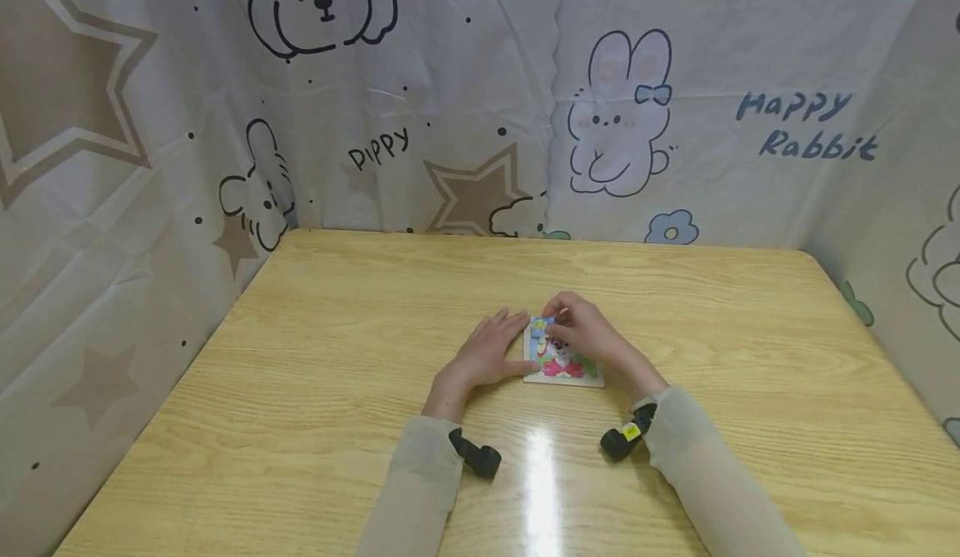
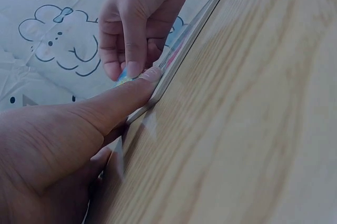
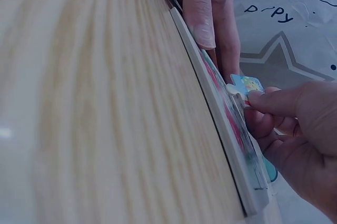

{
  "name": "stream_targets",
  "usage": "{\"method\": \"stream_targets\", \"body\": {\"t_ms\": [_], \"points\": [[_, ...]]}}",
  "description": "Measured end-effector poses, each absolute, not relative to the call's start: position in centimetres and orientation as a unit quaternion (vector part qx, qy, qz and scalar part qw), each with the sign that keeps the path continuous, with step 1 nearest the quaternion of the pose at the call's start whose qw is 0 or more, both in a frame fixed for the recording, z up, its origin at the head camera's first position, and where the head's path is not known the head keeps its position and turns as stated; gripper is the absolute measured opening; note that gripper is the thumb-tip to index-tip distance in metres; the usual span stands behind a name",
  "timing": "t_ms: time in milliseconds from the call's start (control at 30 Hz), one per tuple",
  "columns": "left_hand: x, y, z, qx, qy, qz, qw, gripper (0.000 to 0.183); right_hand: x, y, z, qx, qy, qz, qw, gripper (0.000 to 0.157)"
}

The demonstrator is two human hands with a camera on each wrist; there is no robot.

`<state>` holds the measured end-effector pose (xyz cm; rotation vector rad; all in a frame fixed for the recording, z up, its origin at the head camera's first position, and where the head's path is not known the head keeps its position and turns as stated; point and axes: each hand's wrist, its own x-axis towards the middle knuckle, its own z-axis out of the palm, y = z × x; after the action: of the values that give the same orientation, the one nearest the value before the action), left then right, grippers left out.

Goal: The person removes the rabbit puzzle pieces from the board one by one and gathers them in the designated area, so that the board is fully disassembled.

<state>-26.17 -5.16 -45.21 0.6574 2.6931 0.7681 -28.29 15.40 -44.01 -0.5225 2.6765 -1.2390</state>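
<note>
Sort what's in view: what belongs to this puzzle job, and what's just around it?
Job: puzzle board, touched by left hand; puzzle piece, pinched by right hand.

Surroundings: table; printed cloth; black wrist devices.

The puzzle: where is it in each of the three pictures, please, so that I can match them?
Head: puzzle below and right of centre.
Left wrist: puzzle in the upper middle, nearly edge-on, slanting up to the right.
Right wrist: puzzle right of centre, nearly edge-on, slanting down to the right.
Shared landmark: the left hand.
</note>
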Motion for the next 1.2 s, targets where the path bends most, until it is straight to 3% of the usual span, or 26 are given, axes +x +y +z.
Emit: {"method": "stream_targets", "body": {"t_ms": [1200], "points": [[-26.1, -5.2, -44.9, 0.224, 0.924, 0.272, 0.147, 0.082, -27.2, 22.5, -44.5, -0.116, 0.893, -0.428, 0.073, 0.019]]}}
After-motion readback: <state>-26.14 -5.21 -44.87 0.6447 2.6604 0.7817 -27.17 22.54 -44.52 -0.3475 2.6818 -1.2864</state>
